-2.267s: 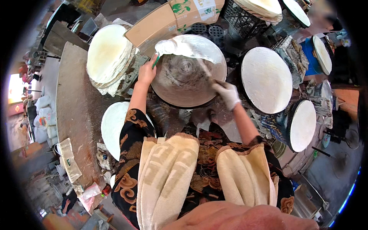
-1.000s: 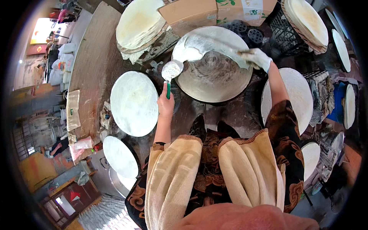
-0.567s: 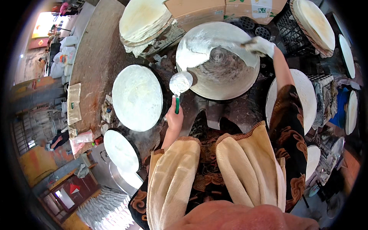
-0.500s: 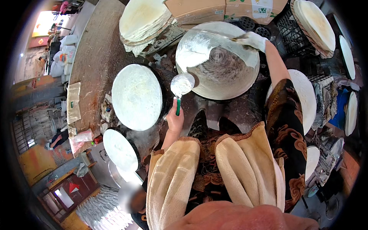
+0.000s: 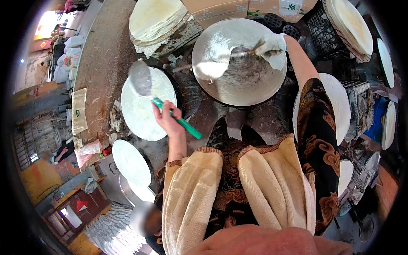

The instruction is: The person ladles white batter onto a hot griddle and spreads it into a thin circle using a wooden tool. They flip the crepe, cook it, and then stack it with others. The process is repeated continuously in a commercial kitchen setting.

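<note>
My left hand (image 5: 170,122) is closed round the green handle of a metal ladle (image 5: 141,79), a little smeared by motion. The ladle's bowl is above the round pale pancake (image 5: 146,114) on the griddle at the left. My right hand (image 5: 272,45), in a white glove, grips a thin flat spreader (image 5: 243,54) over the big round griddle (image 5: 259,94) ahead of me. White batter (image 5: 212,69) covers this griddle's left and far parts. Its middle shows bare and dark, with a thin pale film toward the right.
A stack of pancakes (image 5: 155,21) stands at the far left beside a long wooden board (image 5: 100,63). Another griddle (image 5: 131,163) lies nearer left, and one more (image 5: 329,102) at right. A black crate (image 5: 325,32) holds more pancakes. Cardboard boxes (image 5: 223,12) line the back.
My left hand has swung the ladle left, from the big griddle's edge to above the left griddle. My right hand has drawn the spreader nearer the griddle's middle. The batter's shape has changed.
</note>
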### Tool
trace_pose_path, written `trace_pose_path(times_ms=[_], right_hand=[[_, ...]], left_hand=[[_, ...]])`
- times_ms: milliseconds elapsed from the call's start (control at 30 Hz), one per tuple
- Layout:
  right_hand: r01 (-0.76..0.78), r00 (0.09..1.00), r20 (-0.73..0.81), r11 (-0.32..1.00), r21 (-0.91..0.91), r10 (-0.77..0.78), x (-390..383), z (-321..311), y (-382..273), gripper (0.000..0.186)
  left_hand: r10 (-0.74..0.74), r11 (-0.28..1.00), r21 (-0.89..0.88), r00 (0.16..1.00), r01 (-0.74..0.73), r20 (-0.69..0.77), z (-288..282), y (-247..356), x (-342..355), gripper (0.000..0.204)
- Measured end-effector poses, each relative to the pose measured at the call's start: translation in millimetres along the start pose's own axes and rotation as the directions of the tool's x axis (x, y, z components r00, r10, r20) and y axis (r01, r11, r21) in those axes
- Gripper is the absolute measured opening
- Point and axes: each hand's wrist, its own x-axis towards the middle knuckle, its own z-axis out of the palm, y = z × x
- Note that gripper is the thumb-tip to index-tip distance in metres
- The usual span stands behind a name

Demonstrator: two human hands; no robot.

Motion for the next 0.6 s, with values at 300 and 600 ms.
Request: trace_pose_path(times_ms=[300, 600], right_hand=[[0.124, 0.967, -0.254, 0.903, 0.411, -0.017, -25.2, -3.2, 81.4, 0.05], [0.0, 0.998, -0.061, 0.996, 0.084, 0.005, -53.8, -0.6, 72.2, 0.045]], left_hand=[[-0.257, 0.816, -0.508, 0.96, 0.276, 0.109, -44.4, 20.4, 35.3, 0.019], [-0.261, 0.71, -0.627, 0.947, 0.321, 0.189, -66.1, 26.2, 37.7, 0.027]])
